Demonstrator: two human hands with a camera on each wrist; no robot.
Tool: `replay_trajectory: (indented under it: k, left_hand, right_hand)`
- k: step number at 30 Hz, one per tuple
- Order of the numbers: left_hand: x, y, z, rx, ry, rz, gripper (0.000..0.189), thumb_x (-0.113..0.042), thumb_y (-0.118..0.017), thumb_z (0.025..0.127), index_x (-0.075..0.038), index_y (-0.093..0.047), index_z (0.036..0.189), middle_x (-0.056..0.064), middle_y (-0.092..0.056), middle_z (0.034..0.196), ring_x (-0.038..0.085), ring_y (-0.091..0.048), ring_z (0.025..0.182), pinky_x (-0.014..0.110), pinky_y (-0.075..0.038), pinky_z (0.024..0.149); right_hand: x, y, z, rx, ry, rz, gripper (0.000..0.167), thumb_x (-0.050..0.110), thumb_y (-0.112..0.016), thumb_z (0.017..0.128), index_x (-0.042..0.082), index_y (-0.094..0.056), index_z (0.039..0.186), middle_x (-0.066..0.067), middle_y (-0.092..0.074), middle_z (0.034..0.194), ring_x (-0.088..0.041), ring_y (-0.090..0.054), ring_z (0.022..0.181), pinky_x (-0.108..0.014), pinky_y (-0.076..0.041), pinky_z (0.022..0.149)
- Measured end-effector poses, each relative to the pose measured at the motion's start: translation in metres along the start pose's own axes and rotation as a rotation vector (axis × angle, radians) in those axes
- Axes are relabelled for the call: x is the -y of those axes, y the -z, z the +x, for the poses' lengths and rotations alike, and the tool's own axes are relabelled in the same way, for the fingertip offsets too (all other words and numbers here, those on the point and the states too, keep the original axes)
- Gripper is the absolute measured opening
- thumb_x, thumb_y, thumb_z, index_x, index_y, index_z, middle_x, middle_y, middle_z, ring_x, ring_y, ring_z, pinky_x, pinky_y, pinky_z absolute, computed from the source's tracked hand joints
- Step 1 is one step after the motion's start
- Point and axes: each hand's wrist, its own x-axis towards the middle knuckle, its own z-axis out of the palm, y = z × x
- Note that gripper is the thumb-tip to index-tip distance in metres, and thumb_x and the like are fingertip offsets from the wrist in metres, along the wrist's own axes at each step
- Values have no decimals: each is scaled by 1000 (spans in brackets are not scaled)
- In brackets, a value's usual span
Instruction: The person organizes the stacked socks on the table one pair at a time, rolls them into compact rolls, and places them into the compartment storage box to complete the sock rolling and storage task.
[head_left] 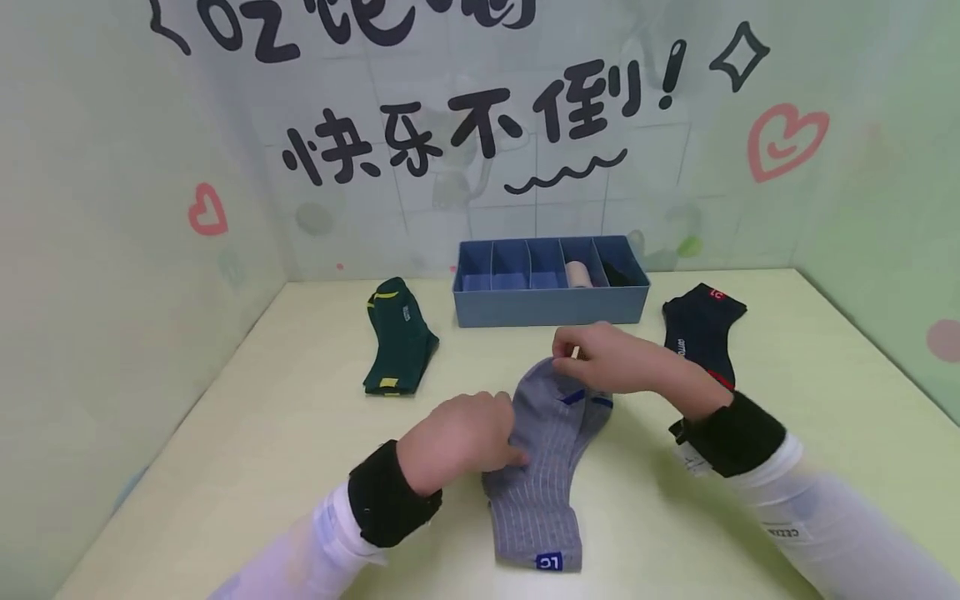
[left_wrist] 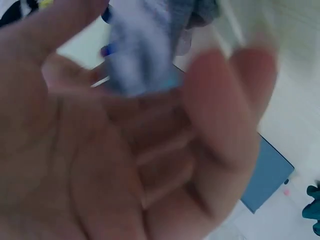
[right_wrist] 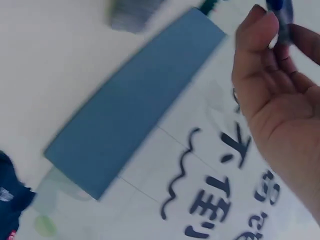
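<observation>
A pair of grey socks [head_left: 536,500] with pale stripes, dark blue toe bands and a blue cuff label lies in front of me, cuff end nearest. My right hand [head_left: 607,358] pinches the toe end between thumb and fingers. In the right wrist view a bit of blue and grey fabric [right_wrist: 284,20] shows at that hand's fingertips. At the left edge of the socks, my left hand [head_left: 465,437] holds the fabric with curled fingers and the thumb over the top. The left wrist view has blurred grey cloth [left_wrist: 145,55] beyond the palm.
A blue divided box [head_left: 551,308] stands at the back near the wall; one compartment holds a rolled pale pink item [head_left: 577,274], another a dark one [head_left: 617,275]. Dark green socks [head_left: 401,342] lie back left. Navy socks [head_left: 701,329] with red marks lie behind the right forearm.
</observation>
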Motion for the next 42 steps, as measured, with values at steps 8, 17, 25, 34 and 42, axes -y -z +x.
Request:
replay_trajectory:
  k: [8,17,25,34,42]
  left_hand:
    - [34,30,16,109,-355,-676,33,-21,-75,98,-1,-70,124,5,-73,105,14,-66,92,30,-55,87]
    - [51,27,21,554,-462,-1278,58,3,-60,100,-5,-38,153,8,-60,130,24,-68,113,41,-65,87]
    - [47,15,23,839,-391,-1138,28,3,-56,105,0,-49,132,19,-78,110,28,-81,82,44,-66,81]
    - [56,3,34,772,-290,-985,34,1,-62,102,-2,-53,134,17,-78,115,28,-82,84,50,-64,87]
    - [42,-3,34,607,-183,-842,31,-12,-72,102,-5,-57,129,14,-80,105,33,-82,88,42,-66,72]
  right_hand:
    - [45,53,-45,-278,56,237,10,16,-55,111,7,-60,111,-5,-55,87,-20,-55,75,-27,-51,68]
    - [18,63,-39,-431,-286,485,34,32,-44,115,2,-47,132,-17,-56,125,-28,-64,103,-36,-66,78]
    - [-22,35,-13,-31,-395,409,31,16,-45,115,-9,-54,131,-22,-59,118,-28,-70,95,-42,-66,78]
    - [-41,12,1,163,-425,248,23,11,-49,111,-7,-62,117,-18,-67,96,-17,-73,74,-35,-66,73]
    - [-52,7,4,155,-401,162,21,12,-56,109,-5,-66,112,-19,-72,97,-19,-79,73,-31,-64,75]
